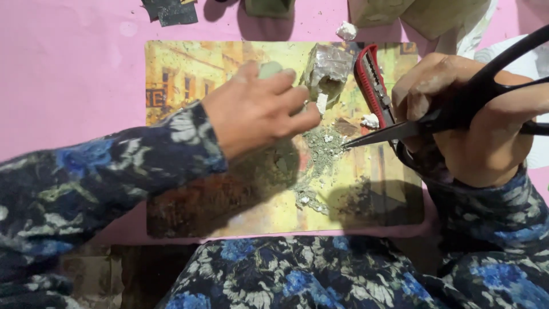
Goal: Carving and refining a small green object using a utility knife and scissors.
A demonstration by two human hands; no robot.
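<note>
My left hand [257,109] is closed around a pale grey-green lump of clay [270,69] over a yellow picture mat [240,68]. My right hand [469,120] grips black-handled scissors [400,130], blades shut, their tip pointing left at a pile of grey-green crumbs [320,154] on the mat. A red and black utility knife [373,83] lies just behind the scissors. A wrapped block of clay [329,66], its clear wrap torn, stands on the mat near my left fingertips.
The mat lies on a pink surface [74,74]. White scraps [346,30] and dark pieces [171,10] sit at the far edge, with tan blocks [423,14] at the top right. My lap in blue floral cloth fills the bottom.
</note>
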